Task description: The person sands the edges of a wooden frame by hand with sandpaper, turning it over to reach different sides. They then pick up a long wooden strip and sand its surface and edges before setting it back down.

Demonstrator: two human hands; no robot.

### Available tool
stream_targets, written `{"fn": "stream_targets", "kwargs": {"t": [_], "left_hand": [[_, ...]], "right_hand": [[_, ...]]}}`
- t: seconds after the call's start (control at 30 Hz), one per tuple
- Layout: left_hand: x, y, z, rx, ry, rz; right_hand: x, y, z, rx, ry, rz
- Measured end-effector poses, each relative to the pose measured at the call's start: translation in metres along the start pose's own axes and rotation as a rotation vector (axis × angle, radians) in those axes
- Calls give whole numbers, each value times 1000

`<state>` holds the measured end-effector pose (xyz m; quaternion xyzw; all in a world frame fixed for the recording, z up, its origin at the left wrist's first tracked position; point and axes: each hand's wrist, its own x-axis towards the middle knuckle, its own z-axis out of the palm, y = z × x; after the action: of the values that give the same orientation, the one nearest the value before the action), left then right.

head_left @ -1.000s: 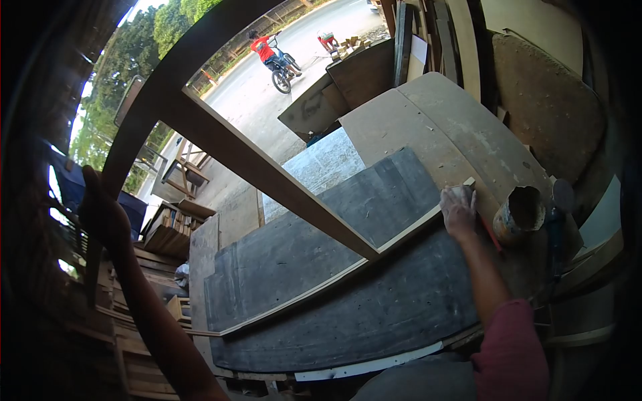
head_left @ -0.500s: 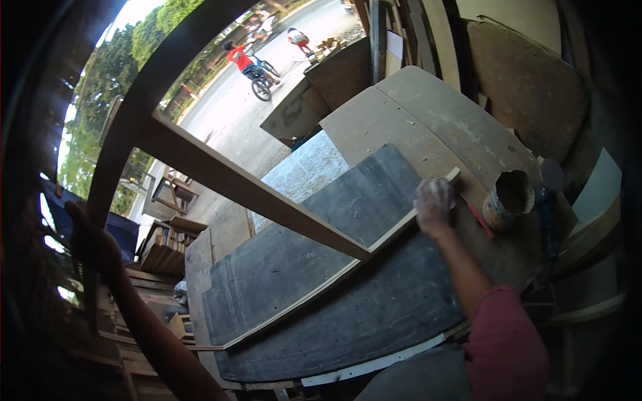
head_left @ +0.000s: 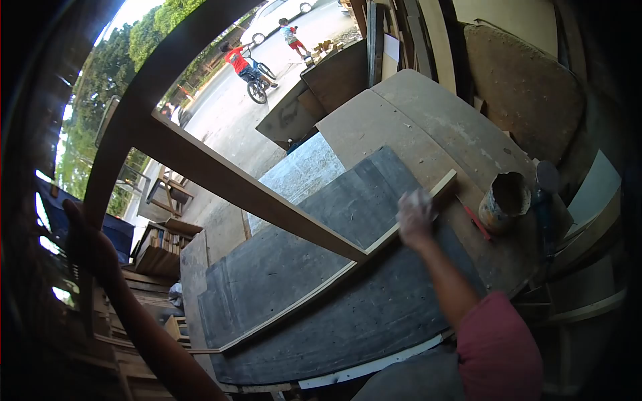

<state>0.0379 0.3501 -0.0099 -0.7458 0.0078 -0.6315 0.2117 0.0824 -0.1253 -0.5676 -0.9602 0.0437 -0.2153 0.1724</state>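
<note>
A large wooden frame (head_left: 254, 194) stands over the workbench, its lower rail (head_left: 294, 305) resting on the dark board (head_left: 267, 281). On the left, my left hand (head_left: 90, 244) is wrapped round the frame's shadowed outer bar. My right hand (head_left: 416, 215), pale with dust, is at the lower rail, right of where the middle bar joins it. Its fingers look bunched together over the rail, and anything under them is hidden.
A tin can (head_left: 506, 200) stands at the bench's right, beside a red pencil-like stick (head_left: 473, 219). Boards (head_left: 431, 40) lean behind. Outside are a person on a bicycle (head_left: 247, 70), a second person (head_left: 291, 40) and a white car (head_left: 281, 17). Wood pieces (head_left: 160, 248) are stacked left.
My right hand has slid left and slightly down along the rail, uncovering more of its end. Outside, the white car has come into view and the second person has straightened up.
</note>
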Motion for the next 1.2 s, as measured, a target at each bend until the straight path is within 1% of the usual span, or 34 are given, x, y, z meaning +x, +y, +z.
{"fn": "stream_targets", "kwargs": {"t": [0.03, 0.07, 0.1, 0.17, 0.2, 0.23, 0.27, 0.3, 0.33, 0.37, 0.4, 0.47, 0.5, 0.53, 0.57, 0.63, 0.7, 0.77, 0.8, 0.83, 0.87, 0.93, 0.97, 1.0, 1.03, 1.07, 1.1, 1.17, 1.2], "left_hand": [[0, 1, 2, 72, 38, 109], [-1, 0, 3, 106, 55, 161], [-2, -1, 4, 141, 75, 213], [0, -6, 11, 190, -70, 181], [2, -4, 11, 188, -68, 184], [2, -2, 9, 172, -19, 226], [3, 2, 6, 156, 29, 269], [4, 7, 3, 158, 28, 274], [6, 16, -2, 47, 0, 131], [6, 23, -5, -63, -28, -16], [5, 26, -7, -60, -32, -21], [8, 35, -7, -42, -36, 23], [9, 40, -6, -48, -28, 15], [9, 45, -5, -46, -57, -32], [10, 50, -4, -44, -87, -75], [12, 55, -2, -85, -105, -67], [16, 54, 2, -110, -121, -48], [14, 48, 7, -156, -67, 67], [16, 59, -3, -195, -128, -14], [17, 63, -5, -189, -130, -13], [17, 67, -5, -241, -107, -15], [19, 73, -4, -311, -78, -21], [21, 75, -4, -290, -114, -66], [21, 77, -4, -269, -153, -112], [19, 77, -2, -278, -152, -113], [18, 76, 0, -270, -163, -109], [20, 75, 1, -259, -171, -99], [21, 80, -5, -264, -152, -86], [21, 82, -8, -268, -140, -81]], "right_hand": [[-24, -29, 14, 85, 113, -71], [-42, -54, 19, 118, 18, -144], [-56, -60, 14, 206, 1, -298], [-41, -36, 8, 234, -29, -242], [-25, -13, -1, 170, 19, -168], [-7, 18, -9, 105, 65, -96], [16, 56, -16, 40, 38, -21], [32, 82, -19, -23, 8, 54], [40, 86, -18, -19, 5, 53], [46, 89, -16, -83, 36, 104], [49, 90, -14, -149, 68, 152], [18, 41, 16, 3, 163, 11], [-3, 2, 4, 47, 206, -88], [-28, -30, 7, 153, 148, -188], [-40, -35, 8, 175, 124, -264], [-60, -47, 3, 225, 65, -415], [-30, 2, -17, 288, -14, -338], [4, 65, -27, 219, -45, -107], [16, 93, -25, 145, 12, -86], [21, 105, -26, 68, 67, -59], [14, 98, -18, 68, 63, -58], [-9, 47, -13, 221, 13, -64], [-33, 8, -2, 241, 33, -135], [-50, -30, -15, 426, -118, -237], [-73, -66, -20, 420, -114, -278], [-84, -70, 3, 308, 102, -407], [-76, -60, -3, 312, 110, -399], [-39, -11, -29, 318, -66, -455], [-21, 18, -33, 280, -70, -297]]}}
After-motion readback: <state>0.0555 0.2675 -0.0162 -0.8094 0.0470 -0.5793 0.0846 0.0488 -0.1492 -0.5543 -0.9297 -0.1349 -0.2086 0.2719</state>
